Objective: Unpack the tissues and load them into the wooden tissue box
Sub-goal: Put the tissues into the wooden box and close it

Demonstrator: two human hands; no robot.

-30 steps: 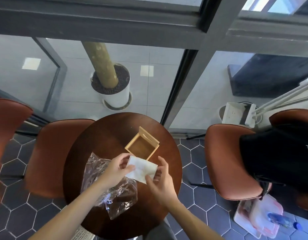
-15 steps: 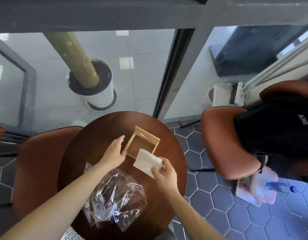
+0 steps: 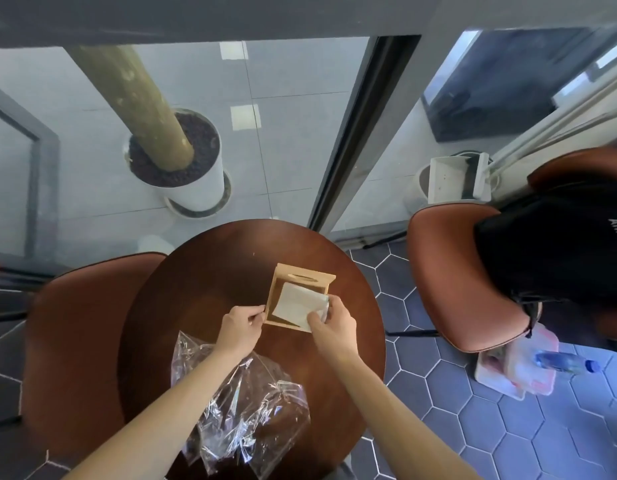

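Note:
An open wooden tissue box (image 3: 278,277) sits on the round dark-brown table (image 3: 210,271), its slotted lid standing up at the far side. A white stack of tissues (image 3: 296,304) lies tilted inside the box, its near right corner still raised. My right hand (image 3: 329,327) grips that corner of the stack. My left hand (image 3: 241,329) pinches the box's near left edge. The empty clear plastic wrapper (image 3: 244,410) lies crumpled on the table under my forearms.
Brown leather chairs stand at the left (image 3: 75,341) and right (image 3: 459,282) of the table; the right one bears a black garment (image 3: 556,247). A white planter with a trunk (image 3: 182,164) stands behind the glass. A pink-white container and a bottle (image 3: 563,363) lie on the hexagon-tiled floor.
My right hand has carried the tissue stack from beside the box into it. My left hand has gone from the box's side to gripping its near left edge.

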